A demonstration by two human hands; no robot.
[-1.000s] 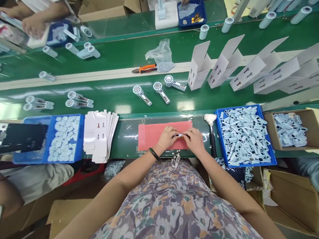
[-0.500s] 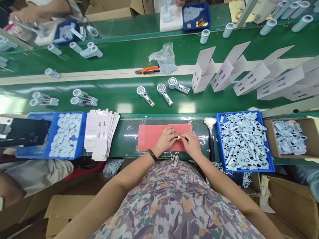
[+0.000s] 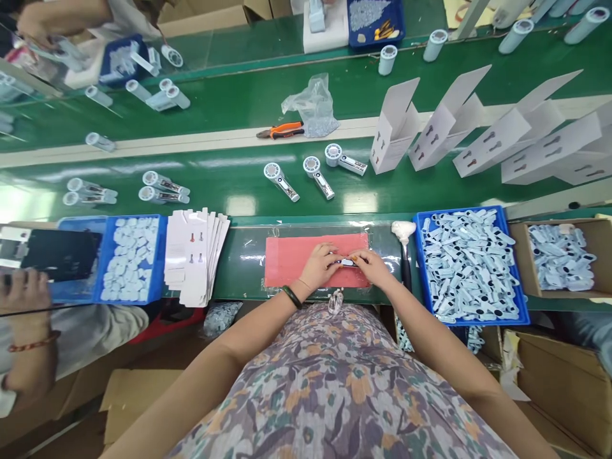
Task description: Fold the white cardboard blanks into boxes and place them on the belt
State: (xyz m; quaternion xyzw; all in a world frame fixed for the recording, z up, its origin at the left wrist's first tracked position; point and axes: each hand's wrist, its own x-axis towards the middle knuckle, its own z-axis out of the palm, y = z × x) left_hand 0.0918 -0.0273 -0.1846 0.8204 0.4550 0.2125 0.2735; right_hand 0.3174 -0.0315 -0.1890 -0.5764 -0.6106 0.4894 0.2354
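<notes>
Over a red mat on the bench, both hands grip a small pale plastic piece with a dark window. My left hand pinches its left end, fingers bent over it. At its right end my right hand is closed, thumb and fingertips on the piece. Much of the piece is hidden by the fingers. To the right of the mat lies a mallet with a white head and black handle. A blue tray full of similar pale plastic parts stands beyond it.
White card sheets and a blue bin of pale caps lie left, beside a co-worker's hand. Handheld fans, orange pliers and open white boxes stand on the green line. A cardboard box is far right.
My right hand has shifted slightly right along the piece, so more of it shows between my hands. At the left, a co-worker's hand has come into view near the black device.
</notes>
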